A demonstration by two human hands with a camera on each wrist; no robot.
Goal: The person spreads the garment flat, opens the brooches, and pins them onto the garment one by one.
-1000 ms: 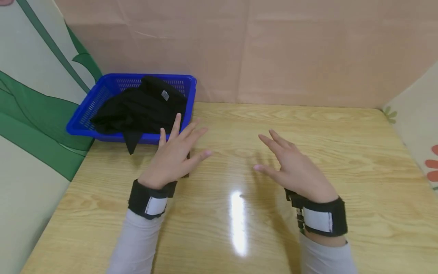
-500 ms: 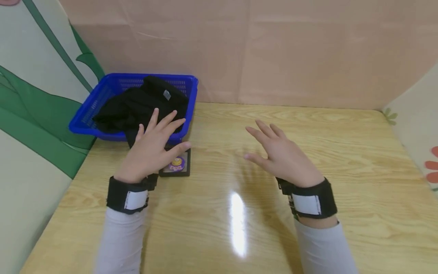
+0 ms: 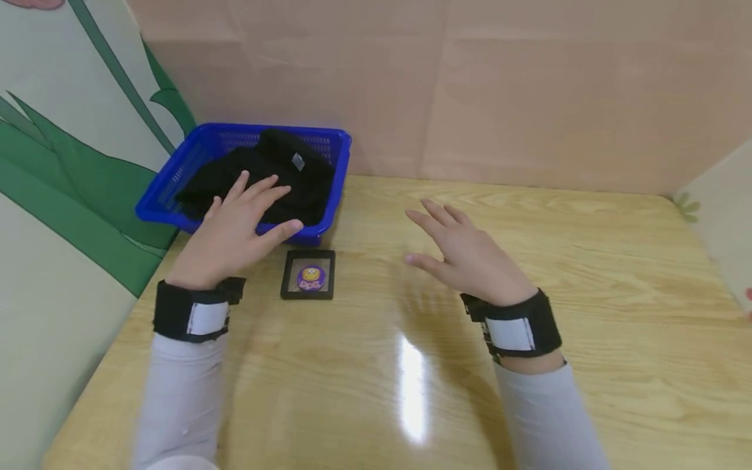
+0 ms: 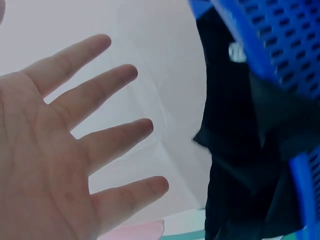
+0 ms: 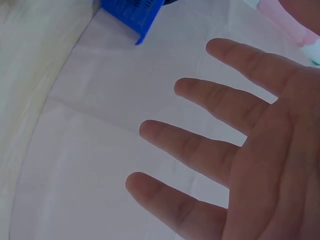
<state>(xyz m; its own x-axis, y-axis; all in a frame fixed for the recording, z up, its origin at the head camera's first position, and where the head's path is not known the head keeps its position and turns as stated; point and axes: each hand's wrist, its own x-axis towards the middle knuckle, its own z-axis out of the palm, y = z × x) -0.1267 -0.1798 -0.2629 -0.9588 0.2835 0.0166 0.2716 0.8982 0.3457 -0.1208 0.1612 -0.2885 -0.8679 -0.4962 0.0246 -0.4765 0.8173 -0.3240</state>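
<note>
My left hand (image 3: pixel 229 238) hovers with spread fingers at the front of the blue plastic basket (image 3: pixel 343 179), covering part of its near rim in the head view. In the basket lies a crumpled black cloth (image 3: pixel 273 156) with a small white tag (image 3: pixel 298 162); the left wrist view shows the cloth (image 4: pixel 235 125) hanging over the rim, apart from the fingers. My right hand (image 3: pixel 470 258) is held above the table with its fingers straight and apart, holding nothing. Between the hands, nearer the left, a small black square frame (image 3: pixel 330 274) with a purple-and-yellow round badge (image 3: pixel 311 278) lies on the table.
The wood-grain table (image 3: pixel 352 378) runs back to a pinkish sheet (image 3: pixel 529 98) on the wall. At the left stands a white wall panel with green leaf shapes (image 3: pixel 70 163). A bright light reflection (image 3: pixel 413 391) shows on the tabletop.
My left hand has moved left and slightly back, uncovering the black frame with the badge. My right hand has shifted left and away from me. The view has turned slightly, moving the basket rightward.
</note>
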